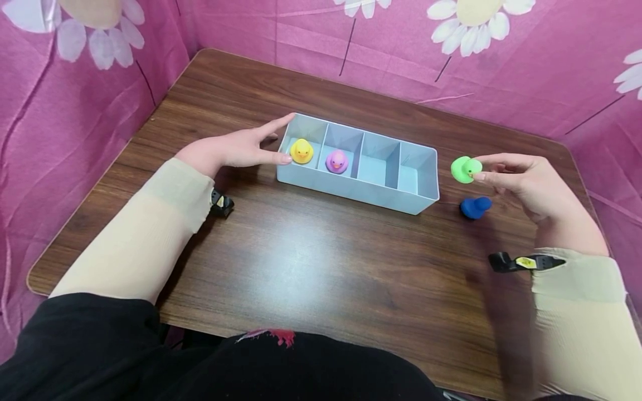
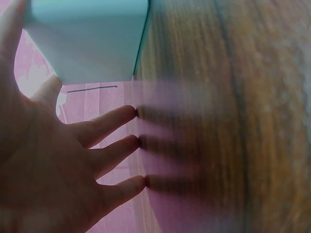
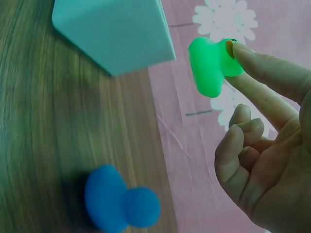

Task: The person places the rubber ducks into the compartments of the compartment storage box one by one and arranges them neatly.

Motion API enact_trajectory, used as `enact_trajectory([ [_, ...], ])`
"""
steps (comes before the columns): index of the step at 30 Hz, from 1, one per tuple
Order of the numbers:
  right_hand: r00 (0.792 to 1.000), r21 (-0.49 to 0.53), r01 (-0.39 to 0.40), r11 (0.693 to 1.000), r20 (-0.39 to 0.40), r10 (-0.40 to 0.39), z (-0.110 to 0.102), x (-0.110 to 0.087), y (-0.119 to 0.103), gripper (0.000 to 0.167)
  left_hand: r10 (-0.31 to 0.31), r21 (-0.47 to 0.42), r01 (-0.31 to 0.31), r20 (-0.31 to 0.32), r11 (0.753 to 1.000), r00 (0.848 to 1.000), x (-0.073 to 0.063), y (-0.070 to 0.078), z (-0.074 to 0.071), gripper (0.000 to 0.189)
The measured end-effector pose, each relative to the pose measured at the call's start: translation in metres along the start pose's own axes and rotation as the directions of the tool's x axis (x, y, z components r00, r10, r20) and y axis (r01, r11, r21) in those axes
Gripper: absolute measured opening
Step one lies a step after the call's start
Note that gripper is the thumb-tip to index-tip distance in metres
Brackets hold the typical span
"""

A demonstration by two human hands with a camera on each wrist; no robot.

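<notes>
Between thumb and forefinger, my right hand [image 1: 531,181] pinches a green rubber duck [image 1: 462,170] by its head, held above the table to the right of the box. Below it on the table sits a blue rubber duck [image 1: 475,207]. A pale grey-blue box [image 1: 351,187] with several compartments stands mid-table. Its leftmost compartment holds a yellow rubber duck [image 1: 301,151], and the one beside it a pink-purple rubber duck [image 1: 337,161]. My left hand [image 1: 236,147] spreads at the box's left end, thumb and forefinger against it; in the left wrist view three fingertips [image 2: 127,111] touch the table.
The brown wooden table [image 1: 321,267] has raised-looking rounded corners. Pink cloth with white daisies [image 1: 311,33] hangs behind and at both sides. Black wrist cameras [image 1: 524,262] are strapped to both forearms.
</notes>
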State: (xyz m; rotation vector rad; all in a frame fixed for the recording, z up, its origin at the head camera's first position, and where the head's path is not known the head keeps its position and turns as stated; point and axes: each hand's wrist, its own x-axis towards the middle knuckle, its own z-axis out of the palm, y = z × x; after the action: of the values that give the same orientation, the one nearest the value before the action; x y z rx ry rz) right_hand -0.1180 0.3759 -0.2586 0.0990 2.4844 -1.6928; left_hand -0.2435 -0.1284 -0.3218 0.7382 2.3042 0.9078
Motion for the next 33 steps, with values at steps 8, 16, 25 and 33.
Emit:
enact_trajectory([
  [8,1.000,-0.032,0.019,0.999,0.008,-0.018,0.015,0.011,-0.010,0.034,0.001,-0.003,-0.001,-0.003,1.000,1.000,-0.001,0.001,0.000,0.095],
  [16,0.998,-0.077,0.055,0.996,0.048,-0.051,0.029,0.021,-0.019,0.031,-0.012,0.002,0.012,-0.002,1.000,1.000,-0.001,0.001,0.000,0.093],
  [25,0.996,-0.114,0.068,0.991,0.072,-0.060,0.042,0.026,-0.027,0.034,0.002,0.004,-0.002,-0.007,1.000,1.000,-0.001,0.000,0.000,0.093],
  [33,0.994,-0.105,0.063,0.992,0.096,-0.053,0.053,0.033,-0.033,0.033,0.007,0.011,-0.007,-0.008,1.000,1.000,0.000,0.000,0.000,0.093],
])
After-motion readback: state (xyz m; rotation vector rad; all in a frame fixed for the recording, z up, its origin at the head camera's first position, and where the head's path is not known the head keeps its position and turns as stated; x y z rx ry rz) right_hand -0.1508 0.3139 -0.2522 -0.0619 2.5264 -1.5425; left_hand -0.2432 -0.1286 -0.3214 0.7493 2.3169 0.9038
